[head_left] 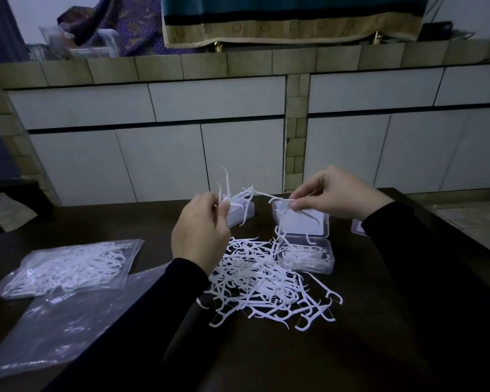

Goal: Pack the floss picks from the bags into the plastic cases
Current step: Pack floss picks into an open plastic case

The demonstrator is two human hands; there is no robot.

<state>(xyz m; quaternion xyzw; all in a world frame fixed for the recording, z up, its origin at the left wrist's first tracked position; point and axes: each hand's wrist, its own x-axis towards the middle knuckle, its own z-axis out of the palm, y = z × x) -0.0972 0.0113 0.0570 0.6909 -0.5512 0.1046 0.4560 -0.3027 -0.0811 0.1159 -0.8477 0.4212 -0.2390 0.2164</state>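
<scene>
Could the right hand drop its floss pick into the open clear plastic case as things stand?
Probably yes: the right hand pinches a white floss pick above the open clear plastic case, and nothing lies between.

Both my arms are covered in long black sleeves, plain and unmarked, that end at the wrists. My left hand (200, 236) and right hand (337, 193) are bare, with no gloves or rings showing.
</scene>
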